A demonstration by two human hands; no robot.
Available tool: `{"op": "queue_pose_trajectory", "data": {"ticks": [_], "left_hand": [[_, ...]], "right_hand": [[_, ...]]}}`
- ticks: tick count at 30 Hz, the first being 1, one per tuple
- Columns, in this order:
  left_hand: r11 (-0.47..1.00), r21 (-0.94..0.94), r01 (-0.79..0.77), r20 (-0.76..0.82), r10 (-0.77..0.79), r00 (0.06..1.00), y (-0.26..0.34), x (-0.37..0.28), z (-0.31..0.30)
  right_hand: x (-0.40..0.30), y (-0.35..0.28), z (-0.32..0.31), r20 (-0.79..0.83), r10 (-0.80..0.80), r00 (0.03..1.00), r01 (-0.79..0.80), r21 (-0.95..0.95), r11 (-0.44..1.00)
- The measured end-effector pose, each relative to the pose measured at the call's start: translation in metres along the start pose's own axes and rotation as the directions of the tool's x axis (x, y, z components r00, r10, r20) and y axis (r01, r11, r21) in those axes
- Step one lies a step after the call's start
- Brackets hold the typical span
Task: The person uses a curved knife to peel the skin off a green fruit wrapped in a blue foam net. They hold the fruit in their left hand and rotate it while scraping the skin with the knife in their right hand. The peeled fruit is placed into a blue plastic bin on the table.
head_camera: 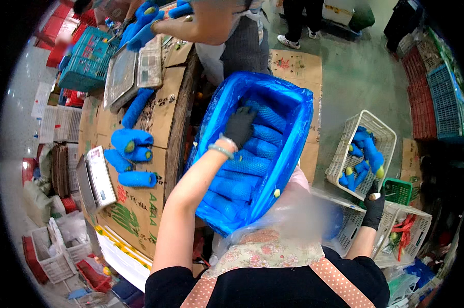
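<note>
My left hand point(239, 125), in a black glove with bracelets at the wrist, reaches palm down into a deep box lined with blue plastic film point(308, 115). It lies against a row of vegetables in blue foam netting point(251, 161), with nothing visible in its grasp. Off to the right, my right hand point(374, 204), also black-gloved, is at the near rim of a white plastic basket point(334, 169). A small pale, brownish spot shows at its fingers; what it is cannot be told. Just beyond its fingertips, netted vegetables with yellow-green ends point(372, 154) lie in the basket.
A cardboard-covered table point(139, 204) at left bears netted pieces point(137, 179), a scale point(101, 177) and a larger scale point(120, 73). A co-worker's arm point(193, 30) holds netted pieces beyond. White crates point(420, 238) and a green basket point(403, 192) stand at right.
</note>
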State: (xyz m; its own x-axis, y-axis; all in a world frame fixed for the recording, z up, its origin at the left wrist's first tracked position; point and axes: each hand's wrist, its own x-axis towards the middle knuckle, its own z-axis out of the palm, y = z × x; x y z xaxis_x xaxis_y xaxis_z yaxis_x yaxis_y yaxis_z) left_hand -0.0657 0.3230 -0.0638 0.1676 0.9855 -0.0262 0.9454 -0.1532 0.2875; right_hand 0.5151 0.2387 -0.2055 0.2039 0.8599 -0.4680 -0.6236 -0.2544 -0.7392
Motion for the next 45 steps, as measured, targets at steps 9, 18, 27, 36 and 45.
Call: {"op": "queue_pose_trajectory", "data": {"ticks": [9,18,27,36,45], "left_hand": [[0.927,0.375,-0.004,0.219,-0.084,0.972,-0.021,0.082,0.077],[0.469,-0.535,0.702,0.524,-0.468,0.712,0.001,-0.06,0.037],[0.203,-0.906,0.372,0.209,-0.548,0.81,0.096,-0.177,-0.058],[-0.484,-0.867,-0.116,0.204,-0.559,0.803,0.155,-0.261,-0.067],[-0.576,-0.694,-0.432,-0.035,-0.571,0.82,0.134,-0.266,-0.054]], "right_hand": [[-0.003,0.051,0.137,0.081,0.039,0.996,-0.031,-0.104,0.994],[-0.027,0.022,0.311,0.35,0.267,0.898,-0.026,-0.563,0.826],[-0.113,0.068,0.424,0.916,-0.044,0.398,0.609,-0.229,0.759],[-0.205,0.063,0.474,0.912,-0.359,-0.196,0.872,0.33,0.362],[-0.261,0.053,0.464,0.991,-0.131,-0.012,0.827,0.084,0.556]]}}
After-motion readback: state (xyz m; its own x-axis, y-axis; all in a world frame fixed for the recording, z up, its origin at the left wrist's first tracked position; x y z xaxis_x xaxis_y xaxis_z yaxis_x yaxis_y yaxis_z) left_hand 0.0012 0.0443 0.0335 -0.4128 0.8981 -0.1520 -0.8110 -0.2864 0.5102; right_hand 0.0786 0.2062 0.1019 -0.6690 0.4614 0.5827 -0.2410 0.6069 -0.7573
